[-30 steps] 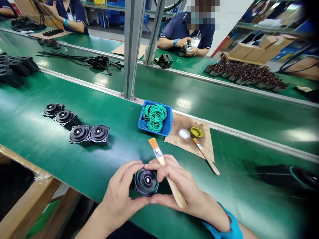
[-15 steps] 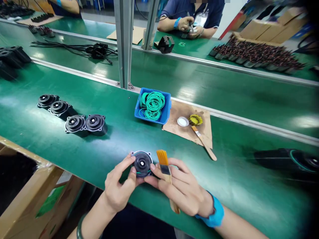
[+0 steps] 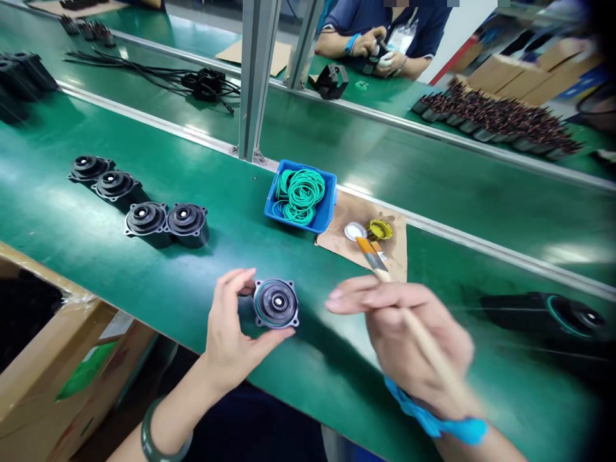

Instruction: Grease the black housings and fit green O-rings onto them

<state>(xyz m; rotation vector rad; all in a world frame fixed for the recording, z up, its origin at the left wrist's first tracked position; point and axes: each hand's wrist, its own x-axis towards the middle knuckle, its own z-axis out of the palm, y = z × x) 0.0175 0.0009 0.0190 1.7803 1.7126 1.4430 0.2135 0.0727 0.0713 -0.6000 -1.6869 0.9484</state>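
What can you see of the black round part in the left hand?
The black round part looks like moulded plastic: a stepped disc with lugs at its corners, a pale central hub and a green ring around its face. It faces up, held at the green belt by the left hand, fingertips at its far edge and thumb at its near edge. The right hand, gripping a brush, is clear of it.

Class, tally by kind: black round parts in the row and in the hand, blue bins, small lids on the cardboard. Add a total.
Black round parts: 5, four in the row, one in the left hand
Blue bins: 1
Small lids: 2
Total: 8
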